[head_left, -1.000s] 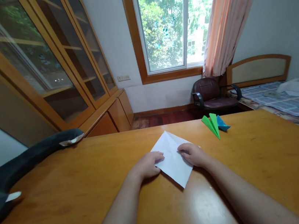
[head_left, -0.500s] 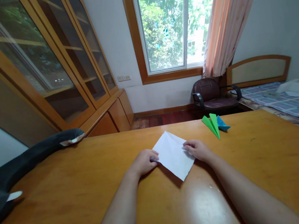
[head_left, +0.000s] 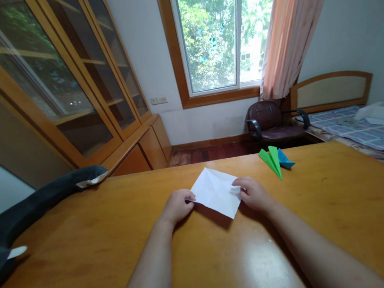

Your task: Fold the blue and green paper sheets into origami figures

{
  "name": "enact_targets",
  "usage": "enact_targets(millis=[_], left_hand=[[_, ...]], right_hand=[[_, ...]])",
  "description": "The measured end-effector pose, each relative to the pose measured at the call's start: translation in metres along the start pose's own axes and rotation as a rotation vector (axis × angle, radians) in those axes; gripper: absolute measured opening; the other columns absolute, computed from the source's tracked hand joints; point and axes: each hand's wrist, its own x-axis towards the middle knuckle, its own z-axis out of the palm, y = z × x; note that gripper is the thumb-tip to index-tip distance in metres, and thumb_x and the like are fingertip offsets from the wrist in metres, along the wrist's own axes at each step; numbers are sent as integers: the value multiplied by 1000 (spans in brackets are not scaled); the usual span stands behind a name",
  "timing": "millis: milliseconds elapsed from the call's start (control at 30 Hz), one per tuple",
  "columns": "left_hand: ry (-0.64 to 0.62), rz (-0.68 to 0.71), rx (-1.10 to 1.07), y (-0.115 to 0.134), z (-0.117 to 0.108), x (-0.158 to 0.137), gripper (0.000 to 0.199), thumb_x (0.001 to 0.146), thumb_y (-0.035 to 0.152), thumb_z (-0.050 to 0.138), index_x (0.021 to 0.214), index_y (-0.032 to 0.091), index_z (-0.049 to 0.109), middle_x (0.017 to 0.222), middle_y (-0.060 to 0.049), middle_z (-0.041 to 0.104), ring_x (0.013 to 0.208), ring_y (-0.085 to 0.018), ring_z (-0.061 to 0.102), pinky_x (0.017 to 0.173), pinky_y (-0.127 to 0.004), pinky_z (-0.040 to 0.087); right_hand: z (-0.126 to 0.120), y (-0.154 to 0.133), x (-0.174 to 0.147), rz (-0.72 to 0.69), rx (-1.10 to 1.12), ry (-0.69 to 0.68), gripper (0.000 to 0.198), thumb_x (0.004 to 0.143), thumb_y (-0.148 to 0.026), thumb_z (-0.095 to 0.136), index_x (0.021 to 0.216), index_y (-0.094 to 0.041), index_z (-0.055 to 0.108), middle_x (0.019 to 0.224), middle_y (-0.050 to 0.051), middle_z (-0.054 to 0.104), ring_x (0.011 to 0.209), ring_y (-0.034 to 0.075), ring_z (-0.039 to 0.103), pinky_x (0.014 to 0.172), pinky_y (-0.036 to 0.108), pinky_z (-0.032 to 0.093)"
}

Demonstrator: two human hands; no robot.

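Note:
A white sheet of paper (head_left: 216,192) with faint creases is held between my two hands, one corner pointing away from me and one toward me. My left hand (head_left: 179,205) pinches its left corner between thumb and fingers. On the opposite side, my right hand (head_left: 253,192) grips the right corner, its thumb hidden beneath or behind the fingers. The near part of the sheet is lifted and casts a shadow on the wooden table (head_left: 209,265).
A green paper plane (head_left: 272,162) and a blue folded paper (head_left: 285,158) lie at the table's far right. A dark plush-like object (head_left: 42,198) rests along the left edge. Beyond the table stand a chair (head_left: 270,121), a bed (head_left: 350,124) and a glass-door cabinet (head_left: 105,61).
The paper has shifted slightly left and away from me, and its near corner is higher. My left hand has moved left and a little farther away; my right hand has barely moved.

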Motion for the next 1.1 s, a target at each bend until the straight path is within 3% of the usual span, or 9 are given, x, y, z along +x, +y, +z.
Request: enact_targets(millis=[133, 333, 533, 667, 767, 867, 1100], left_hand=[[53, -43, 93, 4, -7, -1, 16, 69, 14, 55, 73, 20, 70, 79, -2, 69, 76, -17, 61, 71, -26, 46], [69, -27, 105, 14, -9, -1, 15, 71, 15, 56, 72, 21, 70, 79, -2, 69, 76, -17, 61, 72, -27, 46], [62, 35, -17, 22, -5, 0, 16, 72, 14, 57, 73, 20, 71, 79, -2, 70, 76, -16, 62, 74, -26, 46], [100, -51, -196, 20, -4, 1, 10, 71, 26, 67, 75, 17, 71, 80, -5, 70, 77, -18, 64, 74, -29, 50], [104, -118, -320, 11, -7, 1, 35, 60, 28, 79, 92, 17, 70, 101, -8, 70, 97, -23, 63, 92, -37, 48], [21, -115, -411, -1, -11, 0, 61, 52, 25, 84, 110, 20, 67, 127, -10, 60, 120, -27, 53, 109, -44, 35], [-149, -142, -621, -20, -13, -4, 94, 49, 27, 87, 135, 21, 49, 150, -13, 35, 138, -30, 31, 117, -45, 20]], right_hand=[[-1, -6, 0, -43, -40, 30, 47, 65, -4, 46, 101, -21, 71, 108, 7, 67, 105, 22, 58, 98, 35, 44], [7, 4, -1, 118, 6, 16, 41, 74, -13, 52, 109, -23, 70, 120, 7, 62, 104, 21, 61, 93, 33, 49], [16, 18, -2, 165, 195, 53, 21, 76, -24, 59, 89, -22, 75, 112, 9, 66, 99, 21, 64, 92, 36, 50], [19, 25, -2, 159, 261, 95, 19, 72, -20, 58, 81, -22, 75, 105, 7, 69, 97, 21, 64, 94, 39, 49], [18, 28, -1, 182, 304, 108, 23, 67, -16, 56, 80, -22, 75, 103, 7, 70, 97, 20, 65, 95, 38, 48], [15, 28, 0, 204, 335, 124, 24, 65, -16, 55, 77, -22, 75, 102, 7, 70, 96, 20, 65, 95, 38, 48], [14, 34, 1, 261, 443, 160, 17, 65, -23, 61, 76, -21, 74, 103, 9, 71, 97, 22, 66, 93, 38, 49]])
